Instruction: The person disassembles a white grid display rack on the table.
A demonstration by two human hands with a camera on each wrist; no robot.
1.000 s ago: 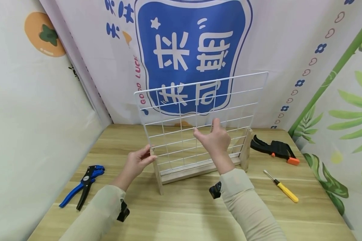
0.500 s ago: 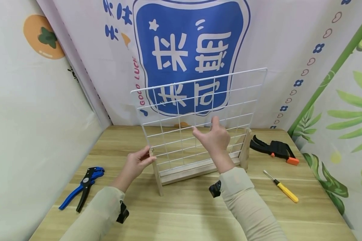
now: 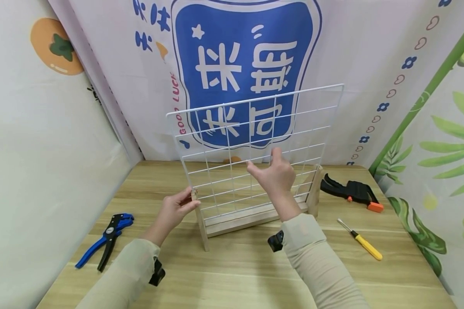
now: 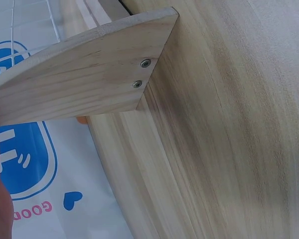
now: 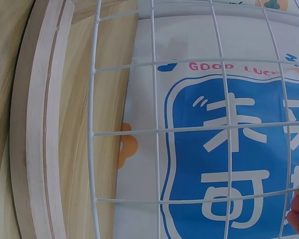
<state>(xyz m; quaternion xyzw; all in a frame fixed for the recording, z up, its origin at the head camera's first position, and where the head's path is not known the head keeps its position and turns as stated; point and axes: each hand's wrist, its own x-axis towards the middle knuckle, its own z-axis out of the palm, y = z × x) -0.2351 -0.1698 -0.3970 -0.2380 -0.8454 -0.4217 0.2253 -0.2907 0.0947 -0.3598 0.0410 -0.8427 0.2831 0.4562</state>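
A white wire grid panel (image 3: 255,100) stands upright, leaning slightly, over a pale wooden stand (image 3: 239,227) in the head view. My left hand (image 3: 175,207) pinches the top of the stand's left side piece (image 3: 201,223), right by the grid's edge. Two screws (image 4: 145,63) show in that side piece (image 4: 99,74) in the left wrist view. Toward the grid's right half, my right hand (image 3: 275,175) grips its wires, thumb and forefinger apart. The right wrist view shows the grid's bottom wire (image 5: 91,149) apart from the grooved wooden bar (image 5: 44,149).
Blue and black wire strippers (image 3: 110,234) lie on the wooden table (image 3: 232,279) at the left. To the right are a black clamp (image 3: 352,192) with orange pads and a yellow-handled screwdriver (image 3: 361,240). A printed cloth (image 3: 355,51) hangs behind.
The grid's top edge has risen a little in the head view, with the right hand still on its wires. My left hand stays at the side piece.
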